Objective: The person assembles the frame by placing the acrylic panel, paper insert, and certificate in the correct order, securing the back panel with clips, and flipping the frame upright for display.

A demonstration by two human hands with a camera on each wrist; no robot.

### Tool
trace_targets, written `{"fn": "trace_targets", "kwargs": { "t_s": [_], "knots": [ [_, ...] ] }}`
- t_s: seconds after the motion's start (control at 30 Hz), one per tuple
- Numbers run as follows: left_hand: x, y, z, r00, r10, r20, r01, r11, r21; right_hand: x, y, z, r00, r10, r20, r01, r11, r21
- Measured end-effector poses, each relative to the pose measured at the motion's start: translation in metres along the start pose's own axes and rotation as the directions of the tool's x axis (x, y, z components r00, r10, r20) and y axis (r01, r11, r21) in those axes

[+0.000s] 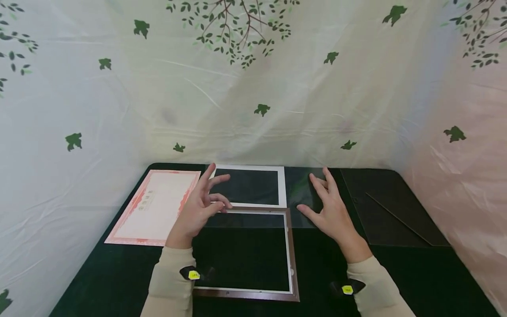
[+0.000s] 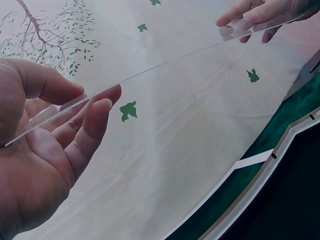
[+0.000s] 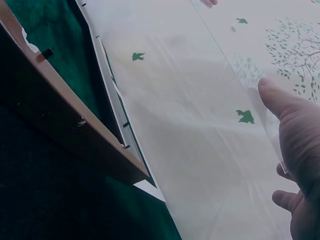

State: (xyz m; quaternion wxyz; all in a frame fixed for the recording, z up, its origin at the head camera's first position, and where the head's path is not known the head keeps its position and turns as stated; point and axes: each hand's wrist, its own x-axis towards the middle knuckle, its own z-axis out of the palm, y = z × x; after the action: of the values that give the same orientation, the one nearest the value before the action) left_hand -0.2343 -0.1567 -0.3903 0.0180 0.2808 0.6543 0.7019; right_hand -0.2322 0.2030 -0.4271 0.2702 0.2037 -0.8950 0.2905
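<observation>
A clear, thin sheet (image 2: 165,63) is held up level between both hands, over the table. In the left wrist view, my left hand (image 1: 194,213) pinches one edge of it between thumb and fingers. My right hand (image 1: 332,213) holds the opposite edge, thumb on one face and fingers on the other. Below the sheet lies a brown picture frame (image 1: 293,259) with a pale inner lip. Behind the frame sits a white rectangular mat border (image 1: 281,187), partly seen through the sheet. My left hand hides the frame's far left corner.
A certificate (image 1: 158,202) with a pink patterned border lies on the left of the dark green table (image 1: 317,281). At the right lies a black board (image 1: 384,224) with a thin strip slanting across it. A pale curtain (image 1: 237,132) with green prints hangs around the table.
</observation>
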Motion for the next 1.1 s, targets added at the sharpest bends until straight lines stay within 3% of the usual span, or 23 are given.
{"fn": "trace_targets", "kwargs": {
  "t_s": [0.27, 0.43, 0.63, 0.77, 0.9, 1.0, 1.1],
  "knots": [
    [-0.005, 0.005, -0.004, 0.989, -0.093, -0.118, 0.104, 0.99, 0.094, 0.002, -0.005, 0.009, 1.0, -0.001, 0.022, 0.001, 1.0, -0.018],
    [-0.004, 0.006, 0.001, 0.968, -0.152, -0.199, 0.19, 0.963, 0.19, 0.001, -0.01, 0.011, 0.999, 0.015, 0.038, -0.015, 1.0, -0.001],
    [-0.008, 0.022, 0.009, 0.949, -0.197, -0.245, 0.265, 0.921, 0.286, -0.004, -0.017, 0.014, 0.995, 0.034, 0.092, -0.037, 0.999, 0.029],
    [-0.017, 0.009, -0.005, 0.946, -0.208, -0.25, 0.285, 0.9, 0.329, -0.008, -0.023, 0.014, 0.985, 0.02, 0.17, -0.02, 1.0, 0.001],
    [-0.028, -0.006, -0.024, 0.955, -0.188, -0.228, 0.265, 0.886, 0.379, -0.015, -0.028, 0.012, 0.965, -0.005, 0.261, 0.009, 1.0, -0.014],
    [-0.036, -0.009, -0.033, 0.953, -0.195, -0.233, 0.283, 0.851, 0.442, -0.02, -0.031, 0.011, 0.948, -0.009, 0.318, 0.013, 1.0, -0.01],
    [-0.043, -0.011, -0.038, 0.939, -0.228, -0.256, 0.331, 0.801, 0.5, -0.025, -0.033, 0.01, 0.933, -0.012, 0.36, 0.018, 1.0, -0.011]
  ]
}}
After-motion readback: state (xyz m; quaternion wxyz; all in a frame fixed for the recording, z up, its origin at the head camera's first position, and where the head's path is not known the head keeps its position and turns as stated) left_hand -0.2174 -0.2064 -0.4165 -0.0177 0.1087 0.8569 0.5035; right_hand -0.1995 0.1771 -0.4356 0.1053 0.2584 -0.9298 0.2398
